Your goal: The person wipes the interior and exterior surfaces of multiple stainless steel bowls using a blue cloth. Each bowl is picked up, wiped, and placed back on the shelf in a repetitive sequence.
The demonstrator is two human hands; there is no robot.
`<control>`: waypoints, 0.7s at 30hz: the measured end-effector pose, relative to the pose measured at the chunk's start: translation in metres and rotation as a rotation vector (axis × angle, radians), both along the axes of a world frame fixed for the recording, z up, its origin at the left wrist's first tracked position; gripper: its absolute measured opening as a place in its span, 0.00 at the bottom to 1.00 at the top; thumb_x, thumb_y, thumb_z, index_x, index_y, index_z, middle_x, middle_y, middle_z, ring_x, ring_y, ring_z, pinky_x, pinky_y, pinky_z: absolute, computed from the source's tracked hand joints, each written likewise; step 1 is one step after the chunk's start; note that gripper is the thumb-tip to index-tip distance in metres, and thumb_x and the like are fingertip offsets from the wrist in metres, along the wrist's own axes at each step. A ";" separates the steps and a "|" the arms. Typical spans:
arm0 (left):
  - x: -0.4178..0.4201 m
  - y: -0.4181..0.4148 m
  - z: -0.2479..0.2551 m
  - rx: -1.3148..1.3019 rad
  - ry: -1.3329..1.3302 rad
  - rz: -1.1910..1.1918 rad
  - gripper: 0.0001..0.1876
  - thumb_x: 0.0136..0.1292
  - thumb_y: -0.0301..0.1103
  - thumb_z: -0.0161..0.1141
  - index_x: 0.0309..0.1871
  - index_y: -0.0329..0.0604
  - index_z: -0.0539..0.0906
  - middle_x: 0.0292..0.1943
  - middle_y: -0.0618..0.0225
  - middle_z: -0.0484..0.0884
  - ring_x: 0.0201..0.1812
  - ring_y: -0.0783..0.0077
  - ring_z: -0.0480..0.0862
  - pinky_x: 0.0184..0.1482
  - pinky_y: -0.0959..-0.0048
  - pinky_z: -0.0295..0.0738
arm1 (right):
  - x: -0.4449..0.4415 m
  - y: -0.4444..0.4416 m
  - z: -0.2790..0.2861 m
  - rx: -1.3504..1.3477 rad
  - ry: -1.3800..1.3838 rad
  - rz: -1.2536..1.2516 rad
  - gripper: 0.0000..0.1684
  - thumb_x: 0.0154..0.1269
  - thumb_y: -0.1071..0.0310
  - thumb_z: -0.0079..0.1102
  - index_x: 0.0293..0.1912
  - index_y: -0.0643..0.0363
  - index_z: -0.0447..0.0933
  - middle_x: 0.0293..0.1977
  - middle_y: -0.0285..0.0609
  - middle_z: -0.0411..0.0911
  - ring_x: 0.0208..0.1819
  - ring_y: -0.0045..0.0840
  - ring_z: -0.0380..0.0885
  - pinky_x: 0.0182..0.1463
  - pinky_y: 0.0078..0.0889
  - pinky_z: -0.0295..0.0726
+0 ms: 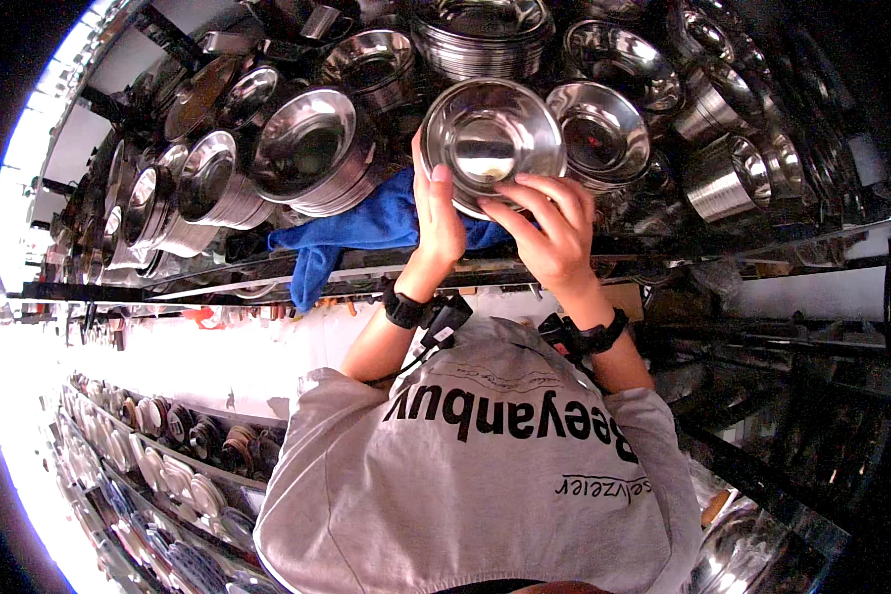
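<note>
Both hands are on a shiny stainless steel bowl (445, 119) with a wide rim, tilted so that its inside faces me. My left hand (439, 226) grips its left side, the thumb at the rim. At the lower right, my right hand (558, 226) lays its fingers over the edge. Another metal edge shows below the rim; whether it is a second bowl cannot be told. A blue cloth (375, 219) lies below and behind my left hand, draped over the shelf edge (223, 286). Close on the right stands a stack of steel bowls (601, 137).
More nested steel bowls (308, 148) stand left of my hands, and a tall stack of steel dishes (482, 44) sits behind. Steel pots (728, 182) are at the right. Lower shelves with dishes (185, 475) line the left side behind me. Cuffs with small black devices (445, 321) circle my wrists.
</note>
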State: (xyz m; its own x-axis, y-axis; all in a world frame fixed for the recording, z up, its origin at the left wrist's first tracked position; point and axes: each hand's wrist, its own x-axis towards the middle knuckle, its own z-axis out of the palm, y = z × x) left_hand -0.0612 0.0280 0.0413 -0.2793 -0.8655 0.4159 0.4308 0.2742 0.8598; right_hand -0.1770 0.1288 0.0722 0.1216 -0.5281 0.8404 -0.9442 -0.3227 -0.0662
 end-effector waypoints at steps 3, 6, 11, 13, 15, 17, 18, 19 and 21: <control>0.020 -0.006 -0.018 0.045 0.017 0.087 0.36 0.75 0.55 0.41 0.73 0.32 0.59 0.66 0.54 0.69 0.67 0.63 0.68 0.70 0.66 0.59 | 0.013 -0.005 -0.020 0.015 -0.087 -0.054 0.20 0.57 0.68 0.66 0.51 0.50 0.83 0.51 0.34 0.78 0.54 0.30 0.76 0.55 0.37 0.74; 0.044 -0.014 -0.027 0.060 -0.031 0.130 0.37 0.75 0.55 0.42 0.74 0.32 0.59 0.67 0.54 0.68 0.68 0.63 0.67 0.72 0.66 0.57 | 0.017 -0.009 -0.046 0.178 -0.238 -0.110 0.34 0.52 0.61 0.74 0.59 0.58 0.75 0.54 0.41 0.74 0.54 0.37 0.73 0.58 0.41 0.72; 0.088 -0.042 -0.075 0.218 0.087 0.054 0.32 0.74 0.47 0.46 0.76 0.41 0.59 0.70 0.60 0.68 0.70 0.65 0.68 0.73 0.64 0.58 | 0.043 -0.024 -0.053 0.406 -0.247 -0.430 0.55 0.43 0.46 0.80 0.64 0.66 0.66 0.60 0.50 0.68 0.61 0.44 0.65 0.63 0.49 0.65; 0.094 -0.035 -0.055 0.015 -0.083 0.060 0.34 0.75 0.52 0.43 0.75 0.36 0.60 0.68 0.55 0.69 0.69 0.62 0.68 0.72 0.65 0.58 | 0.044 -0.027 -0.065 0.461 -0.206 -0.539 0.54 0.44 0.46 0.79 0.64 0.67 0.67 0.60 0.50 0.68 0.61 0.44 0.65 0.63 0.51 0.65; 0.097 -0.026 -0.033 -0.169 -0.315 0.099 0.36 0.76 0.56 0.38 0.72 0.31 0.62 0.64 0.49 0.73 0.66 0.59 0.72 0.69 0.65 0.61 | 0.041 -0.026 -0.069 0.456 -0.228 -0.536 0.41 0.51 0.57 0.75 0.61 0.66 0.71 0.55 0.50 0.70 0.59 0.44 0.68 0.61 0.48 0.69; 0.098 -0.025 -0.031 -0.206 -0.316 0.097 0.37 0.75 0.57 0.38 0.71 0.30 0.63 0.62 0.48 0.76 0.64 0.57 0.74 0.68 0.65 0.63 | 0.037 -0.027 -0.076 0.454 -0.278 -0.521 0.33 0.54 0.62 0.72 0.58 0.65 0.73 0.52 0.51 0.72 0.56 0.44 0.70 0.59 0.46 0.71; 0.100 -0.026 -0.031 -0.213 -0.314 0.085 0.37 0.75 0.57 0.38 0.71 0.29 0.63 0.62 0.48 0.75 0.64 0.57 0.74 0.68 0.65 0.62 | 0.039 -0.026 -0.072 0.366 -0.275 -0.519 0.25 0.55 0.68 0.68 0.53 0.64 0.75 0.46 0.51 0.73 0.50 0.45 0.73 0.55 0.44 0.76; 0.100 -0.026 -0.030 -0.220 -0.312 0.072 0.37 0.75 0.57 0.38 0.71 0.29 0.63 0.62 0.48 0.75 0.64 0.57 0.74 0.68 0.64 0.62 | 0.039 -0.024 -0.072 0.350 -0.283 -0.524 0.24 0.54 0.69 0.67 0.51 0.64 0.75 0.45 0.51 0.74 0.49 0.45 0.74 0.54 0.44 0.76; 0.100 -0.028 -0.036 -0.188 -0.321 0.034 0.35 0.76 0.52 0.38 0.73 0.28 0.60 0.65 0.48 0.72 0.67 0.58 0.71 0.70 0.65 0.59 | 0.037 -0.015 -0.072 0.318 -0.299 -0.537 0.22 0.53 0.71 0.67 0.49 0.65 0.75 0.43 0.52 0.74 0.47 0.46 0.74 0.53 0.44 0.78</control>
State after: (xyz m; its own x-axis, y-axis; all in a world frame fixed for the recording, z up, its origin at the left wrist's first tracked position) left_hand 0.0391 -0.0003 0.0049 -0.3935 -0.7935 0.4642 0.1356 0.4494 0.8830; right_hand -0.1404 0.1133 0.0003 -0.4384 -0.6770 0.5912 -0.8942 0.2624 -0.3627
